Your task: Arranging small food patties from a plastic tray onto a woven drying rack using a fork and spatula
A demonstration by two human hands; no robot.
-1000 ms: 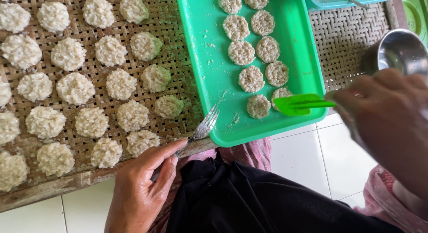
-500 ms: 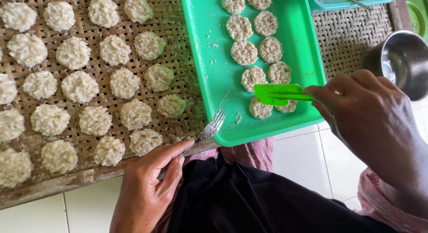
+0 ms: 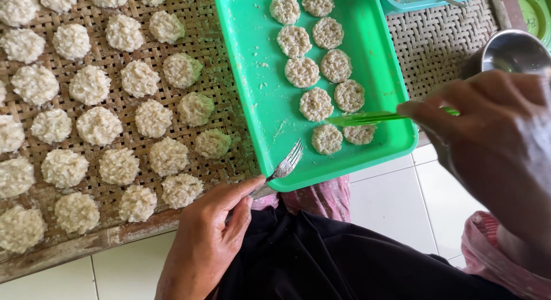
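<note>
Two tools sit in your hands: your right hand (image 3: 493, 145) pinches a green plastic spatula (image 3: 379, 117) over round flattened rice cakes (image 3: 317, 56) in the green plastic tray (image 3: 258, 93); your left hand (image 3: 209, 237) clasps a metal fork (image 3: 281, 171) at its rim, beside the woven bamboo mat (image 3: 224, 88).

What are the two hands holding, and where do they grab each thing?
The left hand holds a metal fork by its handle. The right hand holds a green spatula by its handle end.
</note>
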